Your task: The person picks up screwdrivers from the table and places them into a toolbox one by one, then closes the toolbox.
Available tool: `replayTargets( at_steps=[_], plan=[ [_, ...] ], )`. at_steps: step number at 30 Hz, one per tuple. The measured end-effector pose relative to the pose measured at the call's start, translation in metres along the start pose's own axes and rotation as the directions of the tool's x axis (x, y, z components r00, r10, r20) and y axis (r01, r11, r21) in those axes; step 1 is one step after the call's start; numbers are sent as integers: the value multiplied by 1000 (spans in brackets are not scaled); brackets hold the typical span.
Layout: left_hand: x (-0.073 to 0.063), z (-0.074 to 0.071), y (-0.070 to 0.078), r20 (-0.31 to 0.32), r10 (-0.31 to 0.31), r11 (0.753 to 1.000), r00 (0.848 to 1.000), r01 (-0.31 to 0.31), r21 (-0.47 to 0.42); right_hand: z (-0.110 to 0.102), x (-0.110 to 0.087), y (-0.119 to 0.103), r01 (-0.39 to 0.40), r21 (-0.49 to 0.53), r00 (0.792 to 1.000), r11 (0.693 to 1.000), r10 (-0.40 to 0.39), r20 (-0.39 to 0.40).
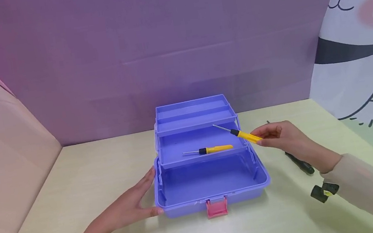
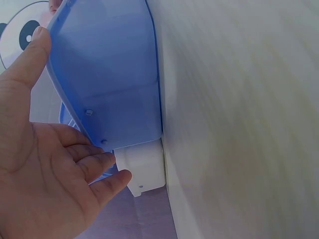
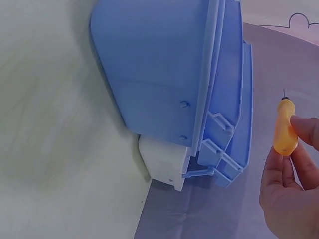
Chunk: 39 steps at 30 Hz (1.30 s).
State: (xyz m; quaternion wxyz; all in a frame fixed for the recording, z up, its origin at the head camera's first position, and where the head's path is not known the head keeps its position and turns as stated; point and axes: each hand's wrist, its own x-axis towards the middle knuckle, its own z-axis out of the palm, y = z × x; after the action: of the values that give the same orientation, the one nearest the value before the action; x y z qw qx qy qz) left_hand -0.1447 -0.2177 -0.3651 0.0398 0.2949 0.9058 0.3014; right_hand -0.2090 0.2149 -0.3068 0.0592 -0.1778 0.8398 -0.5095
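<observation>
A purple-blue toolbox point(image 1: 214, 202) stands unfolded, its two trays stepped up behind the main compartment. In the head view my right hand point(image 1: 284, 138) pinches the yellow handle of a screwdriver point(image 1: 246, 136), its shaft pointing up and left over the middle tray. The right wrist view shows the same screwdriver point(image 3: 285, 130) between thumb and fingers. Another yellow screwdriver point(image 1: 215, 149) lies along the front of the lower tray point(image 1: 183, 143). My left hand point(image 1: 128, 208) rests against the box's left side with fingers spread; the left wrist view shows straight fingers along the rim.
A pink latch point(image 1: 217, 208) hangs at the box's front. Right of the box, a black-handled tool point(image 1: 300, 163) lies on the pale table point(image 1: 113, 154), partly hidden by my right hand. A purple backdrop point(image 1: 128, 61) rises behind. The box's white lid point(image 2: 142, 167) is behind it.
</observation>
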Motion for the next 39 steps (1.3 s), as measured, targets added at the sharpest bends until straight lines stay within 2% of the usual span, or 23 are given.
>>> replayTargets(
  at_steps=[7,13,33,39],
  plan=[
    [-1,3,-1,-1,-15,1000,1000,15,-19,5,6,-6,46,-42,999,998,-45,26],
    [-2,2,-1,-16,1,1000,1000,-1,-8,9,14,-7,90,-83,996,992,-88,34],
    [0,0,0,5,-2,1000,1000,2,2,16,29,-4,118,-116,993,986,-115,30],
    [-1,0,-1,1,6,1000,1000,-6,-9,21,35,-1,134,-107,990,985,-129,50]
  ],
)
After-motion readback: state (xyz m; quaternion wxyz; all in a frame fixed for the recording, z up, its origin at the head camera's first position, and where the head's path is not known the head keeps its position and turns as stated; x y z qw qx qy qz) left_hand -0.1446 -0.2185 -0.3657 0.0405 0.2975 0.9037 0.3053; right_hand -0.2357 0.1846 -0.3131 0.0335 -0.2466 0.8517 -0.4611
